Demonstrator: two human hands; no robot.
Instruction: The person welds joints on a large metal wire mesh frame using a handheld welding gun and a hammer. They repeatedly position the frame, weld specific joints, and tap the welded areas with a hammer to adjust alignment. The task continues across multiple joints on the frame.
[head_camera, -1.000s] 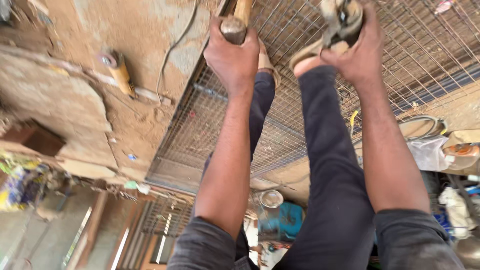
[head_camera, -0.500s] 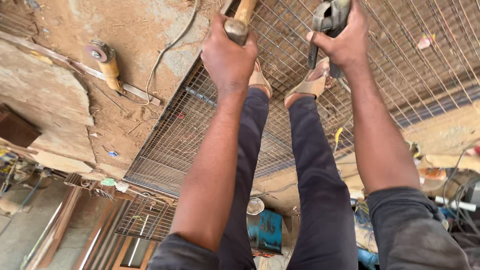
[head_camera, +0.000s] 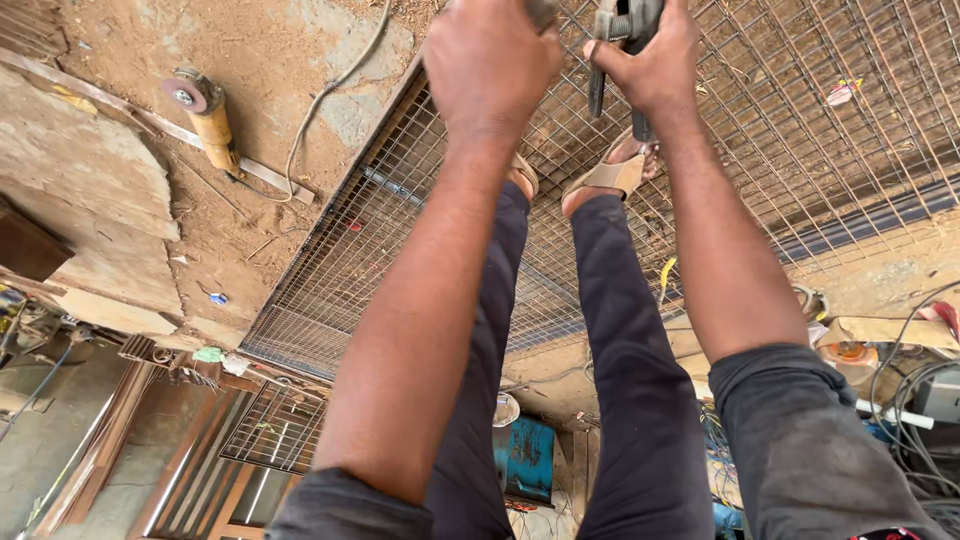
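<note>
Forearms reach out over dark trousers to both hands. Left hand (head_camera: 490, 60) is fisted around a handle mostly hidden at the frame's top; right hand (head_camera: 650, 60) clenches grey pliers (head_camera: 615, 30). Beyond lies wire mesh panel (head_camera: 800, 170) on the dirt floor, with a yellow angle grinder (head_camera: 205, 115) well apart.

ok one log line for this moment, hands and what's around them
left hand: closed on a handle, mostly hidden | right hand: grips metal clamp tool | under both: wire mesh panel | nearby: angle grinder on dirt
</note>
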